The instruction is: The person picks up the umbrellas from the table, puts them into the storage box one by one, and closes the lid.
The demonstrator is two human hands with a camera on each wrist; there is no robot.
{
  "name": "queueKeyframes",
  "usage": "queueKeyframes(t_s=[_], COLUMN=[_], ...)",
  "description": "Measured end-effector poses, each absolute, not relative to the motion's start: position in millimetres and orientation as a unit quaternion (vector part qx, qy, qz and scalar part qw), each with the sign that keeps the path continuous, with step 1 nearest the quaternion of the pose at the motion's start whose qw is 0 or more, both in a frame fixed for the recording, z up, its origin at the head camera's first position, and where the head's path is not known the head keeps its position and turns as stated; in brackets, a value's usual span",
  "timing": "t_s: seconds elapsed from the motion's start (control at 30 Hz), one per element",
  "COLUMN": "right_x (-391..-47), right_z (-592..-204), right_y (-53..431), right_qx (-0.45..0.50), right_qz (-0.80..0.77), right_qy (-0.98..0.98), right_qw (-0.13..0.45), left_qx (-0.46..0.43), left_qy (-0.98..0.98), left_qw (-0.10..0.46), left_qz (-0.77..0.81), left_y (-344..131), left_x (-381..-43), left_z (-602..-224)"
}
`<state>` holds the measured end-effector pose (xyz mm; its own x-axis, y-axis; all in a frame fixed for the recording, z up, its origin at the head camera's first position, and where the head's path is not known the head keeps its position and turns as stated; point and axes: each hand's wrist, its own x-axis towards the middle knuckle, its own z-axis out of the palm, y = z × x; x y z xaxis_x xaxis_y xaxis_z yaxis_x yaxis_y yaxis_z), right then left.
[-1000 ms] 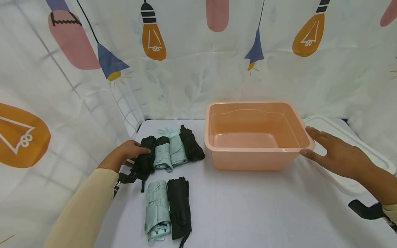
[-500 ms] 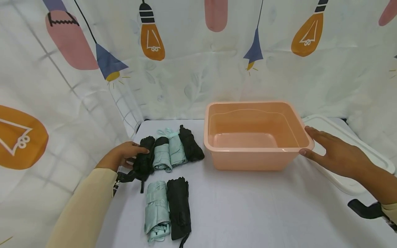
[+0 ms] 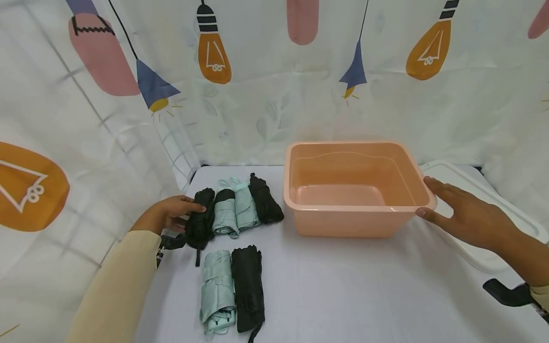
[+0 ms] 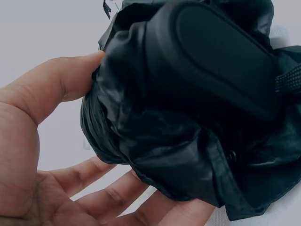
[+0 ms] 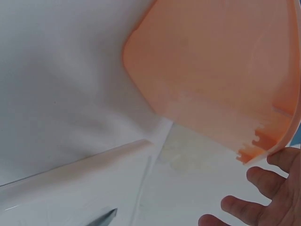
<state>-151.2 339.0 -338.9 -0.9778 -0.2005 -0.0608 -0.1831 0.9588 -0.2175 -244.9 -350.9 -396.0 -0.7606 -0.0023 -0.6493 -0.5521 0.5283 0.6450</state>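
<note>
At the left end of a back row on the table lies a folded black umbrella [image 3: 200, 221], which my left hand [image 3: 173, 212] holds between thumb and fingers. Up close in the left wrist view, its black handle end [image 4: 211, 52] shows amid loose crumpled fabric. Beside it are two rolled mint umbrellas [image 3: 225, 216] [image 3: 244, 205] and another black one [image 3: 264, 200]. My right hand [image 3: 472, 214] rests straight fingers against the right rim of a peach plastic tub [image 3: 343, 221]; the tub's inside is bare. In the right wrist view, fingertips [image 5: 261, 176] touch that rim from outside.
Nearer the front, a mint umbrella [image 3: 218, 290] and a black umbrella [image 3: 248, 288] lie side by side. A white lid [image 3: 484, 259] lies flat on the right, partly beneath the right arm. Printed curtains [image 3: 266, 109] stand behind and left of the white-covered table [image 3: 343, 286].
</note>
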Motion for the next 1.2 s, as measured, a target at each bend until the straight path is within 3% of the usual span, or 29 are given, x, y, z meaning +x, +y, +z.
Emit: queueKeyframes(t_s=[1.2], right_x=[-149.1], right_z=[-336.9], right_y=[338.3], right_qx=[-0.092], right_qz=[-0.1], right_qy=[0.99], right_qw=[0.049], left_qx=[-0.157], left_qy=[0.81], left_qw=[0.287], left_qz=[0.487], left_y=[-348.2], left_x=[-245.6], left_z=[-372.3])
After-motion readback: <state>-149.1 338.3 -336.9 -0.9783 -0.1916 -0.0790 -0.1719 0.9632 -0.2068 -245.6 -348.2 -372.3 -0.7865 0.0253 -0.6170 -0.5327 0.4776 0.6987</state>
